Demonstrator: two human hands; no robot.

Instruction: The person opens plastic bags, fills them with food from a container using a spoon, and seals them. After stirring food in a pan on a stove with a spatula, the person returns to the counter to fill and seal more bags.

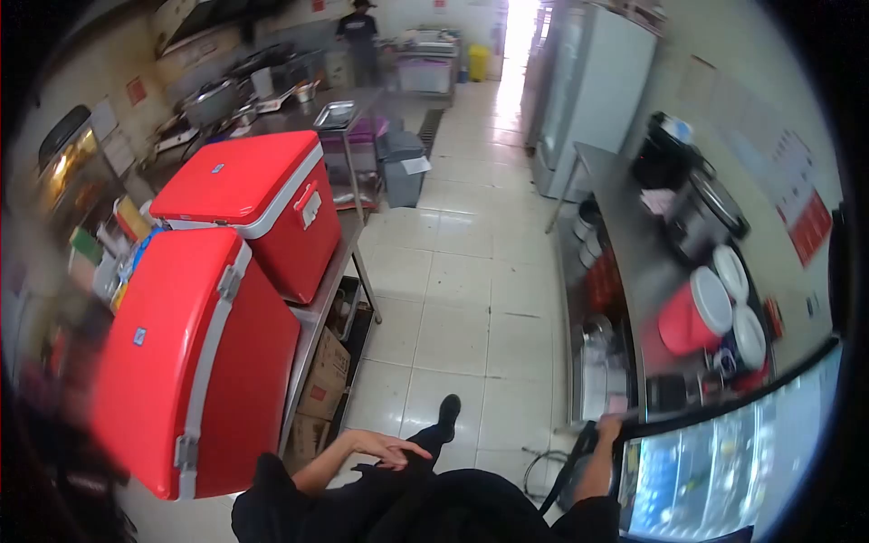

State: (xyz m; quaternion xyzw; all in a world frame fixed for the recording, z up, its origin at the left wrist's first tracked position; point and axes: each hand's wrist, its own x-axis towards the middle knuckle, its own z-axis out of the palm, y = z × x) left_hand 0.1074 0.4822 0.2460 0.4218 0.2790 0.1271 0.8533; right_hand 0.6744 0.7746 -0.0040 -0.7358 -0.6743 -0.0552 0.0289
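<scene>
My left hand (pixel 389 446) hangs in front of my body, fingers loosely stretched out, above my dark trouser leg and black shoe (pixel 450 412). It holds nothing. On the right, my right hand (pixel 609 428) reaches forward to the near corner of a lit, glass-fronted refrigerator (pixel 715 462). Its fingers are closed by a slanting black bar (pixel 572 466), and I cannot tell exactly what they grip. Nearest to my left arm is a big red cooler box (pixel 167 353) with a grey rim and latches.
A second red cooler (pixel 249 185) stands behind the first on a metal table; cardboard boxes (pixel 324 371) sit below. The right-hand steel counter (pixel 625 217) bears a cooker (pixel 704 217) and white-lidded tubs (pixel 695 312). Tiled floor (pixel 453 299) runs between towards a person (pixel 359 41).
</scene>
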